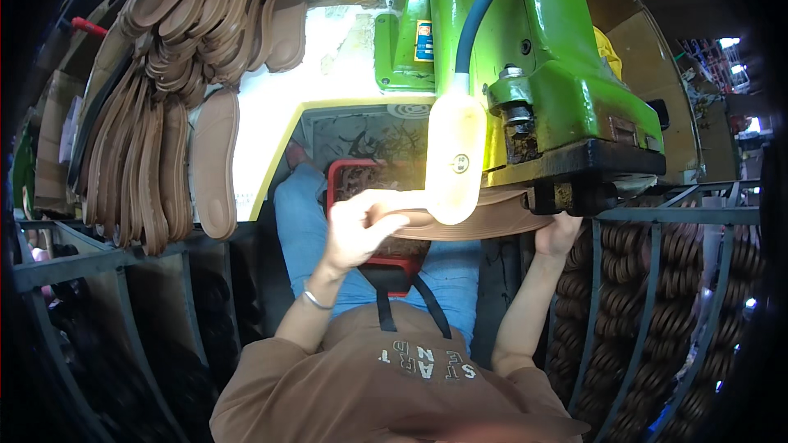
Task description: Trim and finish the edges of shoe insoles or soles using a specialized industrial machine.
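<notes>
A brown shoe sole (484, 226) is held crosswise in front of me, under the head of a green machine (566, 98). My left hand (359, 228) is closed on its left end, thumb and fingers pinching the edge. At the opposite end my right hand (560, 235) grips the sole, its fingertips partly hidden by the black lower part of the machine head. A lit lamp (454, 172) on a blue flexible neck hangs over the sole and covers part of it. Whether the sole touches the machine, I cannot tell.
Brown soles (135, 164) lie in piles on the white tabletop (324, 61) at the left, with a single sole (216, 164) beside them. Below the work, a red bin (332, 184) stands between my legs. Racks (648, 295) flank me, the right one filled with brown soles.
</notes>
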A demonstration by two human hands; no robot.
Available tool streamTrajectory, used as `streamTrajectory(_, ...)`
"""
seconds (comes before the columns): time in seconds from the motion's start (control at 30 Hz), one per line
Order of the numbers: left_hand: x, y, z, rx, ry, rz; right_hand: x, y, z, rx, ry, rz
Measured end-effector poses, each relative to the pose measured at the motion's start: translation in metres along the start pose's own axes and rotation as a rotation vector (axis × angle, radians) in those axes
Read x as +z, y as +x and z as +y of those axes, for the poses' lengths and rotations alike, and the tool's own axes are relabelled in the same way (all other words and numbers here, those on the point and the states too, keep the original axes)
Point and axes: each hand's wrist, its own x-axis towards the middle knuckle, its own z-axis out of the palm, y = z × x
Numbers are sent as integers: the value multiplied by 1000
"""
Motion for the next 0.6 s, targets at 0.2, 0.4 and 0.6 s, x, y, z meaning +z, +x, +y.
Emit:
streamTrajectory(0.2,24,13,6,126,-72,17,1,20,-12,-8,96,76)
streamTrajectory(0.4,-20,6,5,-4,-271,146,32,-2,9,99,-40,48)
streamTrajectory(0.6,-62,-11,-12,-130,-363,301,76,-23,25,162,30,25)
